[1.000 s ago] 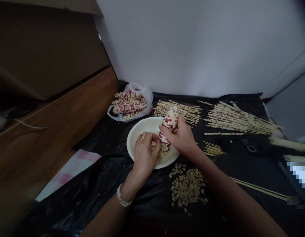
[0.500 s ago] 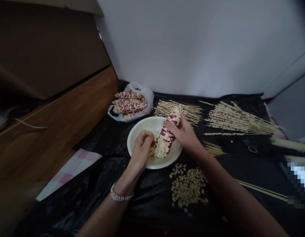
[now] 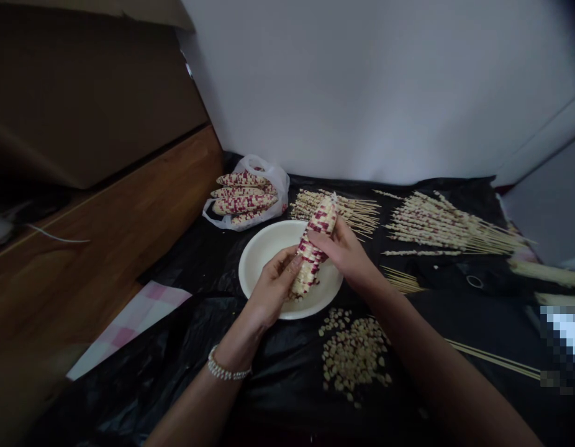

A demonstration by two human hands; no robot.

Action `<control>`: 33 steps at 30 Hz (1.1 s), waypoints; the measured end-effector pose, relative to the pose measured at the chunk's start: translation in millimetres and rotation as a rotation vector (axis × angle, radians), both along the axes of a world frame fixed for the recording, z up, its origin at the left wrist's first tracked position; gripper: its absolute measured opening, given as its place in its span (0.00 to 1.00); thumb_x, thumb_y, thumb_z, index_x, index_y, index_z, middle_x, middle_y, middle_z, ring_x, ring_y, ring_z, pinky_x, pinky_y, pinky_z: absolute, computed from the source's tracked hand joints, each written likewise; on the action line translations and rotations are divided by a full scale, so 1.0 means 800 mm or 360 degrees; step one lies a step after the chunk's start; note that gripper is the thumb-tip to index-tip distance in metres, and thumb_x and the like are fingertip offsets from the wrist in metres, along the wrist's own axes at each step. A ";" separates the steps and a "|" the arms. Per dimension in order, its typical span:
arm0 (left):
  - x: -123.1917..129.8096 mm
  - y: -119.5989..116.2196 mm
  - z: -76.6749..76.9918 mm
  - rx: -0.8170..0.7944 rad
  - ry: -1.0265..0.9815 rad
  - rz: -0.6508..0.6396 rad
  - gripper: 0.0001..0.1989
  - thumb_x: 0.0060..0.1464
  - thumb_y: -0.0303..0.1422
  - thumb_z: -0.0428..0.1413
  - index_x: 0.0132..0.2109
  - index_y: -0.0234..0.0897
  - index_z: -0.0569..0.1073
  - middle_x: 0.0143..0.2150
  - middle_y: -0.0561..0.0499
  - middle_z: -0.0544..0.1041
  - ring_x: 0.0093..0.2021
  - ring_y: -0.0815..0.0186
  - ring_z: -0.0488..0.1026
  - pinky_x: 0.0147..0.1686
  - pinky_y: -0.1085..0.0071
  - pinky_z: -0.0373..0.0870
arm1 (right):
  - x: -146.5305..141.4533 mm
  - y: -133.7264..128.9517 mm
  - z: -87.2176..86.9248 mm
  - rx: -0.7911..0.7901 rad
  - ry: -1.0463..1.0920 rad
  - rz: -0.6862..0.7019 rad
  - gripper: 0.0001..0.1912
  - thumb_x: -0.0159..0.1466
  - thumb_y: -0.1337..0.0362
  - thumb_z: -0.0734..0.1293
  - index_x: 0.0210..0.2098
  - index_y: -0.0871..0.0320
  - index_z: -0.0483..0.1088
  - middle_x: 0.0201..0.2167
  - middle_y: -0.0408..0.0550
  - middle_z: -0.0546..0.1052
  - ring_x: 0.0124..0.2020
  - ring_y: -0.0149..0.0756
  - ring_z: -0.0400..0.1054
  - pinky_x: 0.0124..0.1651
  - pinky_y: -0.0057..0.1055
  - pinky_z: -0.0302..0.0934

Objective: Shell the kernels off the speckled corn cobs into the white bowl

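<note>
A corn cob with cream and dark red kernels [image 3: 310, 257] is tilted over a white bowl [image 3: 257, 248]. My right hand [image 3: 341, 247] is wrapped round its upper part, with the thumb across the front. Lower down, my left hand [image 3: 277, 282] grips the cob's left side, its thumb on the kernels. Some loose kernels show near the cob's lower end; the rest of the bowl's bottom is partly hidden by the cob and my hands. A pile of loose kernels [image 3: 355, 354] lies in front of the bowl, on black plastic sheeting [image 3: 189, 347].
Several cobs [image 3: 244, 203] lie in a white plastic bag [image 3: 280, 186] at the back left. Skewers threaded with kernels [image 3: 427, 223] lie at the back right, with another bunch [image 3: 362, 214] behind the bowl. Bare sticks [image 3: 402, 280] are right of my right wrist. A pink checked cloth [image 3: 133, 323] is at left.
My left hand has moved right and up from beside the cob and now grips it. The cob has shifted slightly left and has turned somewhat in my right hand.
</note>
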State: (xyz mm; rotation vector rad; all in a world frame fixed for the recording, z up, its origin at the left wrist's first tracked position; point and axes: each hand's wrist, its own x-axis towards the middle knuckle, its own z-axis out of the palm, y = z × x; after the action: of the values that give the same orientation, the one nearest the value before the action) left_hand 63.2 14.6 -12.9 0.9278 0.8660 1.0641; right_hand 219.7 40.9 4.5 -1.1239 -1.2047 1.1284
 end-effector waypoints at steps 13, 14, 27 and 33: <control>-0.002 -0.001 0.002 -0.0065 -0.0040 -0.0062 0.25 0.50 0.45 0.70 0.51 0.36 0.78 0.46 0.46 0.84 0.45 0.57 0.81 0.46 0.63 0.77 | -0.003 0.001 -0.007 0.0036 -0.0067 -0.0042 0.20 0.60 0.51 0.72 0.46 0.53 0.67 0.42 0.46 0.79 0.43 0.41 0.74 0.52 0.41 0.69; -0.002 -0.001 0.003 -0.0051 -0.0033 -0.0061 0.25 0.50 0.45 0.70 0.52 0.37 0.78 0.46 0.46 0.83 0.46 0.57 0.81 0.47 0.63 0.77 | -0.003 0.001 -0.007 0.0036 -0.0072 -0.0038 0.20 0.61 0.50 0.72 0.46 0.53 0.67 0.42 0.47 0.79 0.44 0.41 0.75 0.52 0.41 0.69; -0.003 -0.004 0.005 0.0093 0.0412 0.0031 0.16 0.51 0.35 0.60 0.47 0.37 0.75 0.39 0.49 0.81 0.40 0.60 0.78 0.40 0.67 0.73 | -0.008 -0.006 -0.001 0.0014 -0.0388 -0.0058 0.22 0.58 0.50 0.73 0.47 0.52 0.69 0.42 0.48 0.80 0.44 0.46 0.76 0.53 0.47 0.69; -0.002 0.000 -0.007 0.0214 0.0530 0.0102 0.12 0.46 0.30 0.53 0.41 0.39 0.72 0.36 0.51 0.79 0.34 0.63 0.74 0.38 0.67 0.71 | -0.011 -0.009 0.002 0.0010 -0.0451 -0.0048 0.21 0.58 0.49 0.73 0.45 0.52 0.68 0.42 0.49 0.81 0.43 0.47 0.76 0.51 0.47 0.69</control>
State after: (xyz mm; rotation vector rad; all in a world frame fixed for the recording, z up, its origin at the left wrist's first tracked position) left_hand 61.3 14.8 -18.1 1.2196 1.1139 1.0478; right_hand 210.9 33.5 5.8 -1.3248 -1.4016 0.9635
